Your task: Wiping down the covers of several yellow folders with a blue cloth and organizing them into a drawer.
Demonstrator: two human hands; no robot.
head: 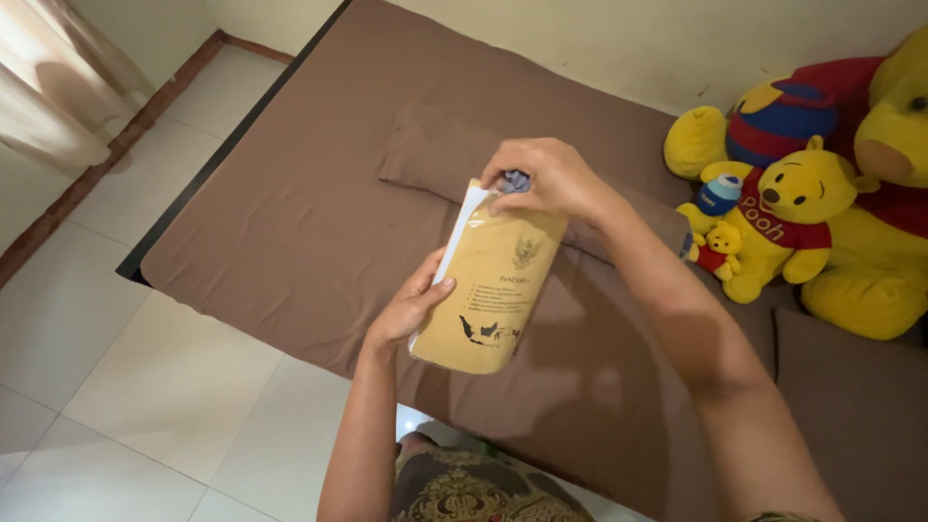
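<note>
A thin book point(493, 285) with a tan plastic-wrapped cover, printed with an emblem and a small dark map, is held upright and tilted over the bed. My left hand point(411, 307) grips its left edge from below. My right hand point(546, 179) is closed over its top edge, fingers pinching a small bluish-grey object there; what that object is cannot be made out. White pages show along the book's left side.
A bed with a brown sheet point(300, 222) and a brown pillow point(430, 150) lies below. Several yellow plush bears point(812, 208) sit at the right against the wall. White floor tiles point(126, 387) lie at left; a patterned cloth point(464, 488) covers my lap.
</note>
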